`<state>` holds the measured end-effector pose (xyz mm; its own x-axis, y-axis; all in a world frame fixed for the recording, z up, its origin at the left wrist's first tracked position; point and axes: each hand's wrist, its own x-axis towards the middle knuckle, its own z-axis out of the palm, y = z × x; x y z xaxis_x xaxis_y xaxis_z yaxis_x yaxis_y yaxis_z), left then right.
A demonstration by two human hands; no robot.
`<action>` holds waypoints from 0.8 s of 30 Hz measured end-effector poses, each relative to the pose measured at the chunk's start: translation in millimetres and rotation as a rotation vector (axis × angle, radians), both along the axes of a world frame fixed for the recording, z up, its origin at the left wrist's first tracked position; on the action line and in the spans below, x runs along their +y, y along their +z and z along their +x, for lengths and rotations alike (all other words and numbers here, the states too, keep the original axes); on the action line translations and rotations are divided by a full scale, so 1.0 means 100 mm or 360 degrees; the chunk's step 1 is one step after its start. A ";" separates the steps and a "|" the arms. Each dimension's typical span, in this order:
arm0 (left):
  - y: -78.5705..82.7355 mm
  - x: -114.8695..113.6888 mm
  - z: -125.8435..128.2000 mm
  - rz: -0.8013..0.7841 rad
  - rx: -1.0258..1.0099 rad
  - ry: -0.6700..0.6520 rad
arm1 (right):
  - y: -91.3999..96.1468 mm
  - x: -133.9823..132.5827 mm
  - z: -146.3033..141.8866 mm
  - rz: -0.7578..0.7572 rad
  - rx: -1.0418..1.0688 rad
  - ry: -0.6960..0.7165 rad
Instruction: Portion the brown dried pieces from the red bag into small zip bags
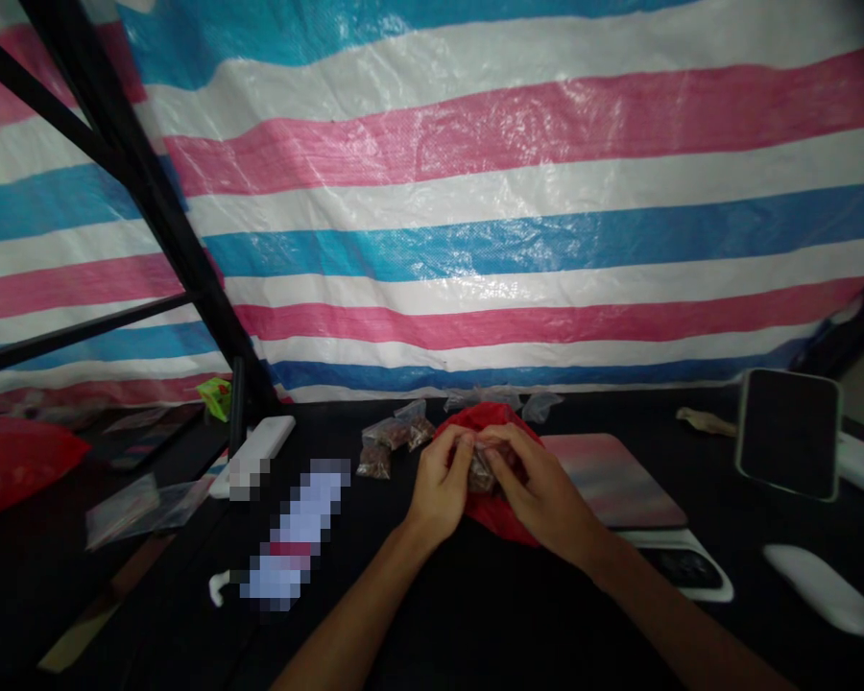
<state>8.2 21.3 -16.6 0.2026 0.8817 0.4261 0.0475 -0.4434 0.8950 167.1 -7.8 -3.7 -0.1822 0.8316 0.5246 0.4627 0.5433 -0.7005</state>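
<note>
Both hands meet over a red plastic bag (500,513) on the black table (461,614). My left hand (439,485) and my right hand (533,489) pinch a small clear packet (481,472) of brown contents between their fingertips. Both hands have curled, closed fingers. Two or three similar filled packets (393,441) lie just left of the red bag, near my left hand.
A kitchen scale (623,494) with a reflective plate sits right of my hands. A dark tablet on a stand (788,432) and a white object (825,590) are at the right. A white bar (255,451), a blurred item (295,533), empty clear bags (140,504) and a striped tarp (475,192) lie left and behind.
</note>
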 end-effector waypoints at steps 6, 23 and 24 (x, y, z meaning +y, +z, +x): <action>-0.01 0.00 0.01 -0.0117 -0.0108 0.0026 | -0.03 0.03 -0.02 0.0010 0.0222 -0.0241; -0.07 -0.01 0.03 -0.0088 -0.0084 0.0012 | -0.08 0.09 -0.06 -0.0097 0.0728 -0.0103; -0.07 -0.01 0.02 -0.0083 -0.0087 0.0010 | -0.07 0.08 -0.07 -0.0102 0.0740 -0.0104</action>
<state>10.5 20.4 -23.7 0.1745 0.9042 0.3898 0.0009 -0.3961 0.9182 160.5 0.6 -10.7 0.1137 0.8669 0.4854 0.1241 0.4723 -0.8726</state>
